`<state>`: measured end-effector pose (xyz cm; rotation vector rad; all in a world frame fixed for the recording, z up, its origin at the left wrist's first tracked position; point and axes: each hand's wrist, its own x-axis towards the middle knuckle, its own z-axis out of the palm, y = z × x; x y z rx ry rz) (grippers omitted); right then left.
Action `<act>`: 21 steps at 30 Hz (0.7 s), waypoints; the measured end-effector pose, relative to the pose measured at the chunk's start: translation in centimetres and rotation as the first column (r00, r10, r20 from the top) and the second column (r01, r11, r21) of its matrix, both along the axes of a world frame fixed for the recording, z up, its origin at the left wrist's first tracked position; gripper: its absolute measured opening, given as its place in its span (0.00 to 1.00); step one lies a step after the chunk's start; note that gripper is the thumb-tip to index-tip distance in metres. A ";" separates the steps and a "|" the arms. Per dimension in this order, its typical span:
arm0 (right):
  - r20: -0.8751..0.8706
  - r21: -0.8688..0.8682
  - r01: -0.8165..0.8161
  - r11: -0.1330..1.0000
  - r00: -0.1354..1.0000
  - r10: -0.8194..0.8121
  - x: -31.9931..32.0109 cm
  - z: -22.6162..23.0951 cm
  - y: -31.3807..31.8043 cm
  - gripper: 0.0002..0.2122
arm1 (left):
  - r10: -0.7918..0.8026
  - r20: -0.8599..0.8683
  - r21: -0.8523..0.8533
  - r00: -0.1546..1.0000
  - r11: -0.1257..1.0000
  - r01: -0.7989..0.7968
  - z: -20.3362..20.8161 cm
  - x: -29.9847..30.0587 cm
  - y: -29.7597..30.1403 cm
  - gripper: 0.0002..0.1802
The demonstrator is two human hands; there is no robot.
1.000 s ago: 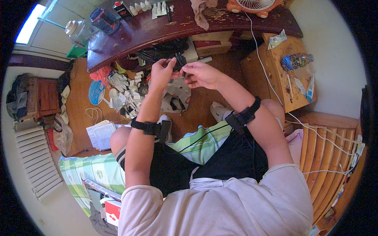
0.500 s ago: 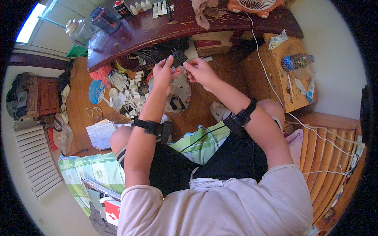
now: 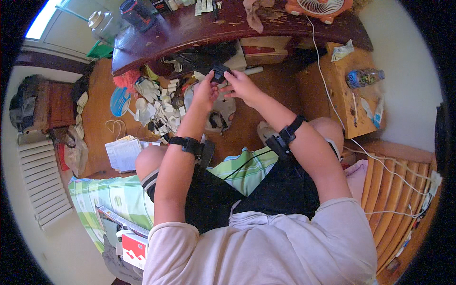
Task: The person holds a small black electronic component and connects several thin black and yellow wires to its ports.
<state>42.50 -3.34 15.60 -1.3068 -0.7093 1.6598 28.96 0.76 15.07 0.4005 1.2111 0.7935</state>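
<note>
A small black blocky object point(image 3: 220, 72) is held up in front of me; its exact kind is too small to tell. My left hand point(image 3: 206, 92) grips its left side, thumb on top and fingers curled beneath. From the right, my right hand point(image 3: 242, 88) pinches the same object, with its lower fingers partly spread. Below my hands, a pale grey bag or cloth point(image 3: 227, 107) lies on the floor with dark items on it. Beside it spreads a heap of small white items point(image 3: 164, 111), among them boxes, plugs and cables.
Across the front runs a dark red worn desk point(image 3: 190, 40), bearing jars, an orange fan point(image 3: 320, 9) and a pink cloth point(image 3: 256, 14). At right, a wooden cabinet point(image 3: 354, 114) carries a plastic bottle point(image 3: 365, 78); a white cord point(image 3: 320, 71) hangs nearby. Papers point(image 3: 122, 154) lie left.
My view has shifted slightly. The black object has been turned and now shows as a compact block between my hands. My right hand has come over its right side, with fingers more spread.
</note>
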 end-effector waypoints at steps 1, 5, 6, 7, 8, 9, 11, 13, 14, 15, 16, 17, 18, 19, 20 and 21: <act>-0.081 -0.021 -0.004 1.000 0.997 0.002 -0.1 -0.3 0.0 0.14 | -0.035 -0.032 -0.027 0.999 0.999 0.035 -0.6 -0.3 -0.1 0.14; -0.165 -0.109 0.001 0.994 0.986 -0.019 -1.2 -2.4 0.0 0.13 | -0.037 -0.064 -0.038 0.997 0.999 0.034 -3.5 -1.8 -0.5 0.13; -0.218 -0.141 0.012 0.990 0.975 -0.043 -1.5 -3.1 0.0 0.13 | -0.050 -0.065 -0.044 0.997 0.998 0.047 -4.1 -2.4 -0.7 0.13; -0.269 -0.175 0.021 0.984 0.961 -0.068 -1.9 -3.8 0.0 0.12 | -0.044 -0.068 -0.048 0.997 0.998 0.040 -4.7 -2.9 -0.9 0.13; -0.271 -0.179 0.015 0.984 0.960 -0.063 -2.2 -4.4 0.0 0.12 | -0.081 -0.080 -0.037 0.993 0.996 0.078 -5.3 -3.4 -1.1 0.15; -0.267 -0.202 0.030 0.979 0.960 -0.085 -2.4 -5.2 0.0 0.12 | -0.119 -0.092 -0.026 0.989 0.993 0.117 -5.9 -3.9 -1.2 0.18; -0.262 -0.231 0.045 0.972 0.959 -0.107 -2.8 -6.9 0.0 0.12 | -0.146 -0.110 -0.017 0.983 0.989 0.145 -7.1 -4.6 -1.4 0.18; -0.236 -0.221 0.017 0.975 0.969 -0.070 -3.7 -7.9 0.2 0.12 | -0.162 -0.131 -0.003 0.978 0.987 0.163 -8.1 -6.0 -1.4 0.19; -0.237 -0.224 0.010 0.975 0.969 -0.065 -4.1 -8.4 0.3 0.12 | -0.180 -0.136 -0.022 0.974 0.984 0.179 -8.6 -6.8 -1.4 0.20; -0.231 -0.211 -0.006 0.977 0.972 -0.044 -4.2 -9.0 0.2 0.12 | -0.206 -0.135 -0.044 0.969 0.978 0.202 -8.9 -7.0 -1.4 0.21; -0.223 -0.200 -0.022 0.979 0.974 -0.024 -4.3 -9.6 0.2 0.12 | -0.207 -0.129 -0.051 0.970 0.978 0.202 -9.3 -6.9 -1.7 0.21; -0.218 -0.209 -0.020 0.978 0.976 -0.027 -4.5 -10.3 0.3 0.12 | -0.153 -0.190 -0.036 0.970 0.988 0.149 -9.8 -6.7 -2.2 0.23; -0.217 -0.225 -0.016 0.974 0.975 -0.034 -4.8 -11.0 0.3 0.12 | -0.096 -0.251 -0.018 0.963 0.995 0.095 -10.4 -6.7 -2.5 0.24; -0.216 -0.242 -0.011 0.970 0.975 -0.042 -5.0 -11.7 0.3 0.12 | -0.099 -0.245 -0.028 0.965 0.995 0.095 -11.0 -6.8 -2.5 0.24; -0.210 -0.254 -0.010 0.967 0.977 -0.045 -5.0 -12.5 0.3 0.12 | -0.102 -0.286 -0.037 0.953 0.995 0.096 -11.6 -7.0 -2.6 0.26; -0.213 -0.257 -0.024 0.966 0.977 -0.033 -5.3 -13.2 0.5 0.12 | -0.098 -0.332 -0.040 0.938 0.995 0.090 -12.3 -7.6 -2.4 0.27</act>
